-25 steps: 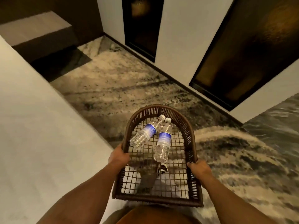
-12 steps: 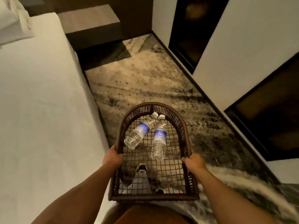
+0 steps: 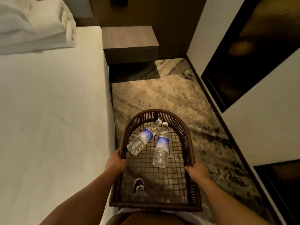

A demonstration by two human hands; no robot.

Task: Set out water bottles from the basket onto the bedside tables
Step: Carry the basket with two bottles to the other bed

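Note:
I carry a dark brown wicker basket (image 3: 186, 132) with an open grid floor in front of my body. My left hand (image 3: 115, 164) grips its left rim and my right hand (image 3: 197, 173) grips its right rim. Two clear water bottles with blue labels and white caps lie on their sides in the basket's rounded far end: the left bottle (image 3: 142, 138) is angled, the right bottle (image 3: 161, 146) points almost straight ahead. Their caps nearly touch. A wooden bedside table (image 3: 129, 38) stands ahead by the bed's head, its top bare.
A white bed (image 3: 52, 111) runs along my left, with pillows (image 3: 34, 23) at its head. A patterned carpet aisle (image 3: 162, 91) leads to the bedside table. A white wall with dark panels (image 3: 253, 51) bounds the right side. My shoe (image 3: 138, 183) shows through the basket floor.
The view has swung left and moved forward along the aisle; the bedside table and pillows have come into fuller view. Both hands keep their grip and the bottles lie as before.

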